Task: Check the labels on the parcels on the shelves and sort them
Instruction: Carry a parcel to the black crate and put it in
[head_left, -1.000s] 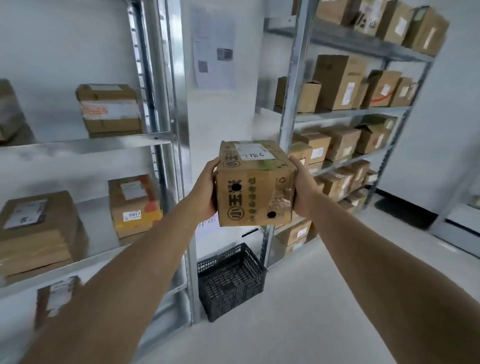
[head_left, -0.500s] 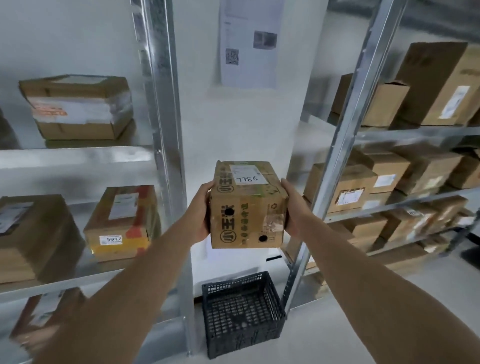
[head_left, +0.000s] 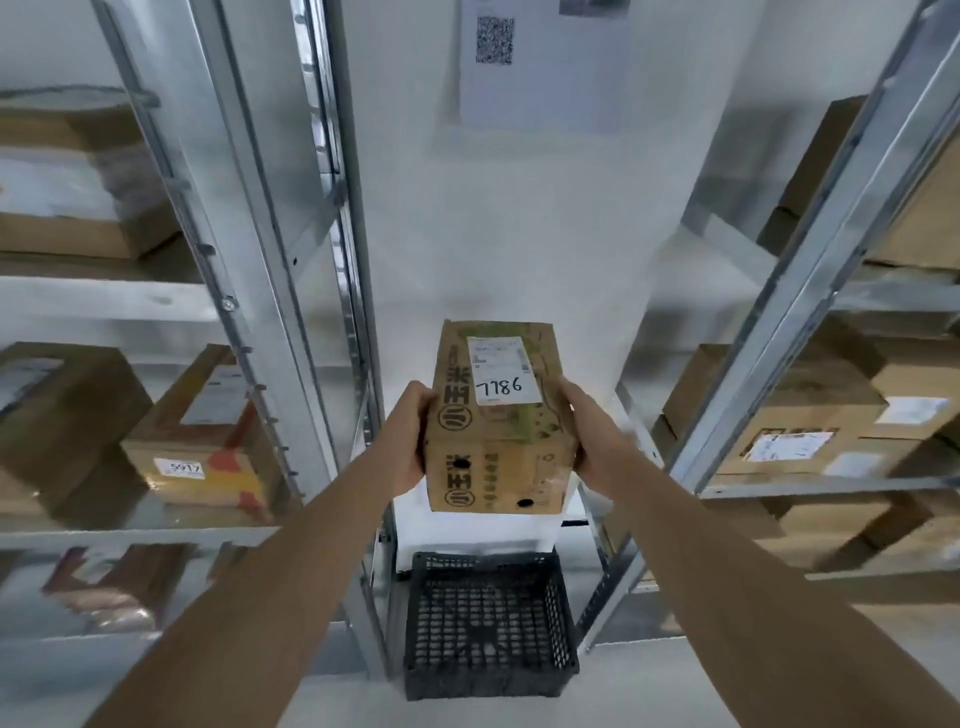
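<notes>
I hold a brown cardboard parcel (head_left: 496, 441) out in front of me, above a black crate. Its top carries a white label (head_left: 501, 371) with "7786" written by hand. My left hand (head_left: 410, 441) grips the parcel's left side and my right hand (head_left: 584, 434) grips its right side. The fingers of both hands curl round the edges, partly hidden behind the box.
A black plastic crate (head_left: 491, 629) sits on the floor between two metal shelf racks. The left rack (head_left: 291, 291) holds a parcel labelled "5917" (head_left: 200, 467); the right rack (head_left: 810, 291) holds several labelled boxes (head_left: 795, 415). A paper sheet with a QR code (head_left: 540, 62) hangs on the white wall.
The view has moved closer to the wall and tilted down. The parcel sits lower over the crate, its top label now more in view. Both hands keep their grip.
</notes>
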